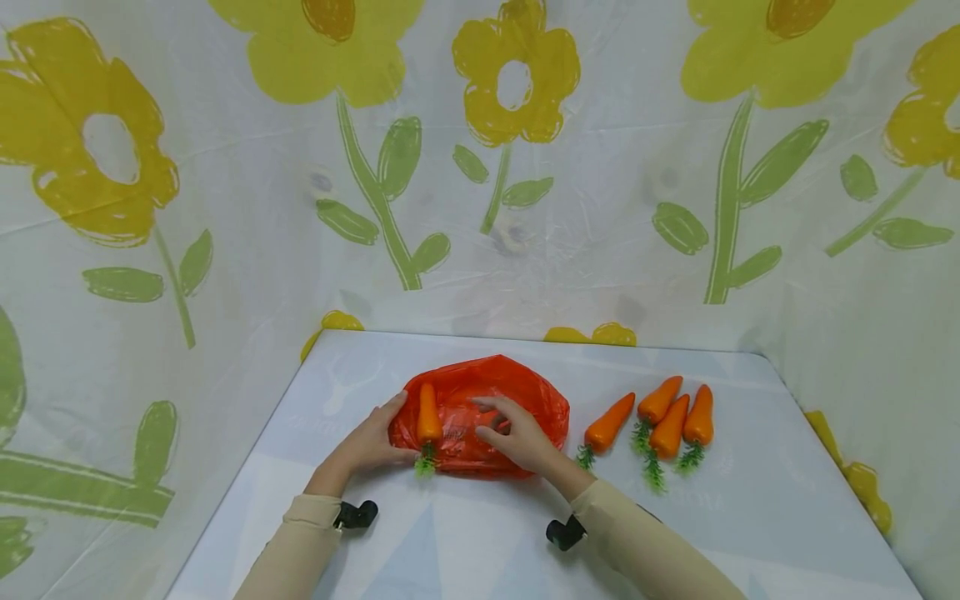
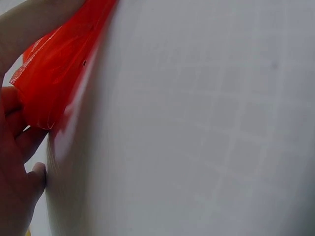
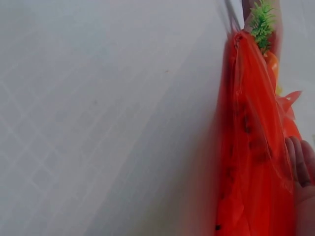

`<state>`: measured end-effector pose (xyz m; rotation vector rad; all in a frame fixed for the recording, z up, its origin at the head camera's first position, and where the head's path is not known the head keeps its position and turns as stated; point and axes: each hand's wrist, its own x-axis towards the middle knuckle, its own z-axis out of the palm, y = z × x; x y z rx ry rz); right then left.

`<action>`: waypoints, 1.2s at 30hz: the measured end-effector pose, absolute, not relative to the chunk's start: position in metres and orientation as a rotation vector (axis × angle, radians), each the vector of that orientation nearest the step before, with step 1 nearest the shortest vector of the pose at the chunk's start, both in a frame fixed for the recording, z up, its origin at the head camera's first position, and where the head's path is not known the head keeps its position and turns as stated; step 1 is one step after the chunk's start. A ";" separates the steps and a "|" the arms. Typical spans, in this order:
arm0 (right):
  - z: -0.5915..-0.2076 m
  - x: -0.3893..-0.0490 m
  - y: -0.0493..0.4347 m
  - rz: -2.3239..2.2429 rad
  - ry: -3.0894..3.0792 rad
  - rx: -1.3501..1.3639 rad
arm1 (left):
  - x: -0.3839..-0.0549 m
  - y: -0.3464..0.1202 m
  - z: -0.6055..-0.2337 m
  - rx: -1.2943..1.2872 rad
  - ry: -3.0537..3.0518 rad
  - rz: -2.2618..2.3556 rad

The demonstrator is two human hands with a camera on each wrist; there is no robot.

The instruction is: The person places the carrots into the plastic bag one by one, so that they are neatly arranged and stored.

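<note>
A red plastic bag (image 1: 480, 460) lies on the table with its mouth spread. One orange toy carrot (image 1: 428, 414) rests at the bag's left side, its green leafy top (image 3: 261, 22) toward the person. My left hand (image 1: 371, 437) holds the bag's left edge, thumb near the front and fingers farther back. In the left wrist view, red plastic (image 2: 61, 64) lies between the thumb and the other fingers. Over the right half of the bag is my right hand (image 1: 521, 435), fingers loosely bent with nothing between them. The right wrist view shows its fingers (image 3: 299, 160) beside the bag's rim.
Right of the bag, one toy carrot (image 1: 610, 423) lies slanted. Farther right sits a cluster of several more carrots (image 1: 667, 425), leafy tops toward the person. A flower-printed curtain (image 1: 600, 250) hangs behind the pale table (image 1: 780, 517) and along its sides.
</note>
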<state>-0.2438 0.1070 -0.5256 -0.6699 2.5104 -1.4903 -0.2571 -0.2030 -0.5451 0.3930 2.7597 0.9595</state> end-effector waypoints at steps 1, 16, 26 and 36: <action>-0.525 -0.243 0.108 -1.497 2.510 -0.664 | -0.257 -0.203 -0.545 0.391 2.759 0.960; -0.526 -0.240 0.127 -1.515 2.590 -0.619 | -0.256 -0.203 -0.546 0.388 2.765 0.975; -0.523 -0.234 0.139 -1.595 2.603 -0.530 | -0.255 -0.204 -0.547 0.372 2.756 0.970; -0.525 -0.232 0.152 -1.679 2.656 -0.555 | -0.255 -0.205 -0.547 0.375 2.756 0.967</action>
